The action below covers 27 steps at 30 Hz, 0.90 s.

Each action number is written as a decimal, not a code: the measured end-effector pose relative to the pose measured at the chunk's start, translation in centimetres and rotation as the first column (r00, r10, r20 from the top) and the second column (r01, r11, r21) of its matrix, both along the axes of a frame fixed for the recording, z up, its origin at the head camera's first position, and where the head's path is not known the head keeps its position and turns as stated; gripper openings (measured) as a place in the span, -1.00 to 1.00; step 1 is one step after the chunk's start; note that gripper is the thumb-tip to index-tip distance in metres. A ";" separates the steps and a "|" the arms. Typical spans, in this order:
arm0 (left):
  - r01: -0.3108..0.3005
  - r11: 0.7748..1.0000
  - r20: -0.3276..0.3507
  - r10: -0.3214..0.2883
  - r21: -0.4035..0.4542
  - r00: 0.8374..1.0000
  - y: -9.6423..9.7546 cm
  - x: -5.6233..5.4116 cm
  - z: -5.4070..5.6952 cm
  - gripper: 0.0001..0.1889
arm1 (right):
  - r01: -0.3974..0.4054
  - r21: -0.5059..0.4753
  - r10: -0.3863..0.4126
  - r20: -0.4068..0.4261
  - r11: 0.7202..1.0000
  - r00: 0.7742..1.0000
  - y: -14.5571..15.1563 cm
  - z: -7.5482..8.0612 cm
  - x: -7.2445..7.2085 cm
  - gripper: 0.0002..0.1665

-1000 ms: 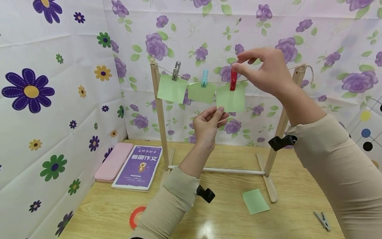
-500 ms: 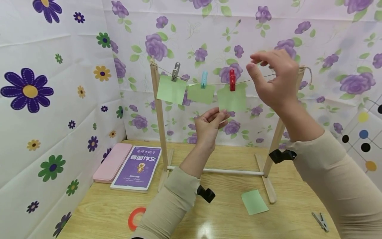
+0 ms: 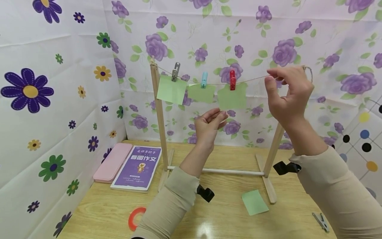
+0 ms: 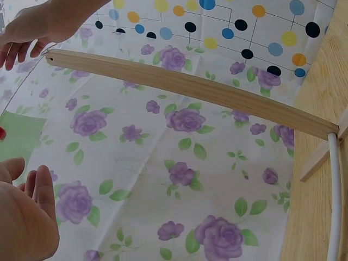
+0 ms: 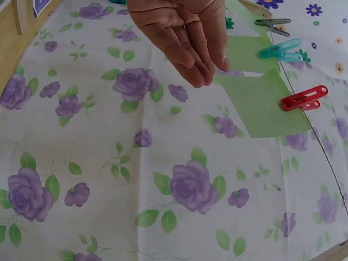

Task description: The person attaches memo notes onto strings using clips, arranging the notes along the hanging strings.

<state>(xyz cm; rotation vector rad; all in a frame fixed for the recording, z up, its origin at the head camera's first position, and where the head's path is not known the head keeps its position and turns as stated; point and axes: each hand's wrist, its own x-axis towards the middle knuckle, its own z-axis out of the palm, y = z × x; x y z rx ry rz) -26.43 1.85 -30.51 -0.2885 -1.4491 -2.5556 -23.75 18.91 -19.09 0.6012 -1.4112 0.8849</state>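
Observation:
In the head view a pale green sticky note (image 3: 231, 96) hangs from a string (image 3: 253, 79) under a red clip (image 3: 232, 80). My left hand (image 3: 209, 126) is just below the note's lower left corner; in the left wrist view its thumb (image 4: 13, 165) stands apart from the fingers. My right hand (image 3: 289, 94) is by the string near the right post, thumb and forefinger apart with nothing seen between them. To the left, two more green notes hang, one from a light blue clip (image 3: 204, 79), one from a grey clip (image 3: 175, 71).
A wooden frame (image 3: 161, 132) with a white crossbar (image 3: 232, 171) carries the string. On the wooden table lie another green note (image 3: 255, 202), a grey clip (image 3: 320, 221), a red ring (image 3: 132, 219), a purple book (image 3: 137, 169) and a pink case (image 3: 112, 162).
My right hand has let go of the red clip and moved right along the string. My left thumb has slipped off the note's corner, while that hand stays almost in place.

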 end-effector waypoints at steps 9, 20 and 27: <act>-0.001 1.000 -0.008 0.001 -0.024 1.000 -0.5 -0.1 0.1 -0.74 | 0.030 -0.047 -0.030 -0.016 0.998 0.999 0.8 -1.4 0.0 -0.55; 0.016 0.998 0.041 -0.014 -0.055 0.999 -1.2 0.1 -1.0 -0.76 | -0.010 -0.076 0.009 -0.011 0.997 1.000 2.0 -4.4 0.9 -0.46; 0.058 0.971 -0.009 -0.062 -0.230 0.998 -2.1 0.5 -3.1 -0.71 | -0.101 -0.049 0.105 0.093 0.994 0.990 2.9 -8.1 3.2 -0.56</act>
